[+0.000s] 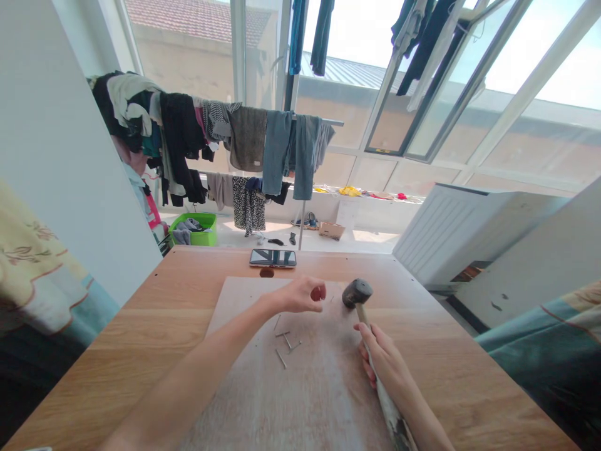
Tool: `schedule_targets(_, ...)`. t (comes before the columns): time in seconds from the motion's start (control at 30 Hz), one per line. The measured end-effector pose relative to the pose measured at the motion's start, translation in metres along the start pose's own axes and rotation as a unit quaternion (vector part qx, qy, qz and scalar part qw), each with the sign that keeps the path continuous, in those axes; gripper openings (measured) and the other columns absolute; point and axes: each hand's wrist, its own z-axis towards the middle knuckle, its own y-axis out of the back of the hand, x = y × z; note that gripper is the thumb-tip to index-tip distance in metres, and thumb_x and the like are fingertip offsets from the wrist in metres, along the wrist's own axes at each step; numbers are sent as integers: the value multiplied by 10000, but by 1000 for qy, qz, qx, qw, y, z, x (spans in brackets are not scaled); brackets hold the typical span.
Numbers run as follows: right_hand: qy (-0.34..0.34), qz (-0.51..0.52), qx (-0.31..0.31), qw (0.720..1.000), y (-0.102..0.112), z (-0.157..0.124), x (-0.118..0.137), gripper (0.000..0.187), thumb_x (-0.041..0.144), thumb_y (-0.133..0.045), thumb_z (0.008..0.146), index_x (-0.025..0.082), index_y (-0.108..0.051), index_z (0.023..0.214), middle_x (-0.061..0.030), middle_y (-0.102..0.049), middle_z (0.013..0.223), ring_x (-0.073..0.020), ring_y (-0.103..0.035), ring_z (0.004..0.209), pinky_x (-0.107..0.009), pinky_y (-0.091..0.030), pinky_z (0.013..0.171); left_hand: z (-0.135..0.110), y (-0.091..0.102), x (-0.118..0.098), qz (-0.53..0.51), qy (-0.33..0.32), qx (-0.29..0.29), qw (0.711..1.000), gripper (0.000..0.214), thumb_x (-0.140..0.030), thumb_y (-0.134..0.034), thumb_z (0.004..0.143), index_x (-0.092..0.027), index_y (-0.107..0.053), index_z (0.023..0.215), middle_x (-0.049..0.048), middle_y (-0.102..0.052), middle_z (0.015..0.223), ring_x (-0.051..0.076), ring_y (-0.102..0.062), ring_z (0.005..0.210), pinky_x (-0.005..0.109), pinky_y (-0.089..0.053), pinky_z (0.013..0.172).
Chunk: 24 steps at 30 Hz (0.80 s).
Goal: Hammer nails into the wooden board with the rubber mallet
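My left hand (300, 295) hovers above the far part of a pale board (282, 401). Its fingers curl, with a gap between thumb and forefinger and nothing visible there. Just right of the fingertips is a thin, faint nail (332, 299). My right hand (382, 357) is wrapped round the handle of a hammer (357, 292). The hammer's dark, blunt head rests at or just over the board's far right part; contact cannot be made out. Several loose nails (280, 358) lie on the board below my left forearm.
The board lies on a wooden table (451, 363). A phone (273, 258) lies near the far edge, by a round hole (267, 273). Beyond stand a laundry rack with hanging clothes (248, 138), a green basket (206, 228) and a white ribbed unit (451, 232). Curtains hang at both sides.
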Motion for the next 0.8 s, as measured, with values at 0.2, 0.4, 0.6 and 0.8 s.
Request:
schedule_targets(0.2, 0, 1, 1, 1000, -1, -1, 2, 413, 645, -474, 802, 246, -471, 908, 112, -420, 500, -91, -371, 273, -227, -308, 258, 10, -24, 27, -101, 14, -122, 987, 138, -88, -634, 718, -138, -659, 844, -13, -651, 734, 97, -579, 662, 194, -460, 634)
schedule_targets(0.4, -18, 2, 33, 999, 7, -1, 4, 350, 612, -459, 839, 267, -427, 891, 105, -497, 553, -86, -392, 285, -211, -310, 259, 3, -28, 34, -105, 16, -143, 984, 115, -127, -644, 761, -144, -687, 866, 17, -696, 795, 111, -619, 708, 204, -482, 675)
schedule_targets(0.6, -48, -89, 53, 994, 15, 8, 18, 245, 489, -424, 901, 256, -427, 825, 74, -547, 530, -134, -563, 373, -234, -446, 355, 4, -30, 37, -107, 11, -140, 984, 166, -120, -643, 769, -155, -705, 919, 5, -701, 766, 112, -636, 710, 217, -497, 722)
schedule_targets(0.8, -5, -147, 32, 989, 12, 23, 26, 205, 411, -478, 881, 260, -402, 766, 96, -504, 463, -126, -497, 270, -214, -342, 258, 4, -30, 40, -106, 6, -142, 984, 141, -141, -650, 773, -144, -713, 899, 11, -703, 766, 121, -644, 713, 219, -499, 704)
